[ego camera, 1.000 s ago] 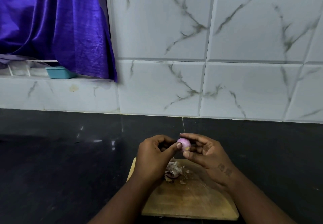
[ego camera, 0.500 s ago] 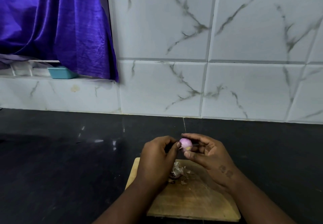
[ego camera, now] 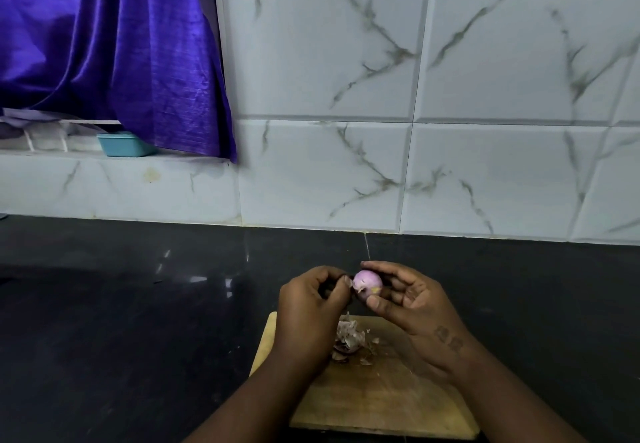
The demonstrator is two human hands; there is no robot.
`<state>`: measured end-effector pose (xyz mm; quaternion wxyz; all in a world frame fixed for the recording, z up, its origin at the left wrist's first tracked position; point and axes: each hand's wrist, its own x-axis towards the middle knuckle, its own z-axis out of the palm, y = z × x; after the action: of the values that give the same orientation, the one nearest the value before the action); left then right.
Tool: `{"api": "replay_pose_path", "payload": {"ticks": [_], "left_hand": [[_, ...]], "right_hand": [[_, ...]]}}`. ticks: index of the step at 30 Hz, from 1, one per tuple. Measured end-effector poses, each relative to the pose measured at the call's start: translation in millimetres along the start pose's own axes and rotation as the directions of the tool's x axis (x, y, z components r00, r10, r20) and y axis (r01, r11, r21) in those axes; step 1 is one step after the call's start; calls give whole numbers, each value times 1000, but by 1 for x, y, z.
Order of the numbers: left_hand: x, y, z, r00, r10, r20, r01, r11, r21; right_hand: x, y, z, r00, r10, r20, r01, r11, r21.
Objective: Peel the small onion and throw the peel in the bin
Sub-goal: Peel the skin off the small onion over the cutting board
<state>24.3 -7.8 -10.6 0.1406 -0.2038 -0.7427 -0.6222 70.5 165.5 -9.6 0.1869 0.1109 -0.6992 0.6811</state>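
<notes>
A small pink onion (ego camera: 367, 284), mostly bare of skin, is held above the far edge of a wooden cutting board (ego camera: 374, 397). My right hand (ego camera: 415, 307) grips it between thumb and fingers. My left hand (ego camera: 311, 307) is curled beside it, with its thumb and fingertip pinching a bit of skin at the onion's left side. A small heap of dry peel (ego camera: 349, 338) lies on the board under my hands. No bin is in view.
The board sits on a dark countertop (ego camera: 121, 321) that runs to a white marbled tile wall (ego camera: 485, 165). At the left a purple curtain (ego camera: 104, 44) hangs over a ledge with a small teal tub (ego camera: 121, 145).
My left thumb has slid off the onion's front to its left side, so more of the pink surface shows. Both hands stay in place above the board.
</notes>
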Motion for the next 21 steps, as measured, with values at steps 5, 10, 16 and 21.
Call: {"api": "replay_pose_path", "payload": {"ticks": [5, 10, 16, 21], "left_hand": [[0, -1, 1, 997, -72, 31, 76, 987, -145], [1, 0, 0, 995, -73, 60, 82, 984, -159], [0, 3, -2, 999, 3, 38, -4, 1000, 30], [-3, 6, -5, 987, 156, 41, -161, 943, 292]], "right_hand": [[-1, -2, 0, 1000, 31, -2, -31, 998, 56], [-1, -4, 0, 999, 44, -4, -44, 997, 71], [-1, -4, -1, 1000, 21, 22, -20, 999, -35], [-1, -5, 1, 1000, -3, 17, 5, 995, -95]]}}
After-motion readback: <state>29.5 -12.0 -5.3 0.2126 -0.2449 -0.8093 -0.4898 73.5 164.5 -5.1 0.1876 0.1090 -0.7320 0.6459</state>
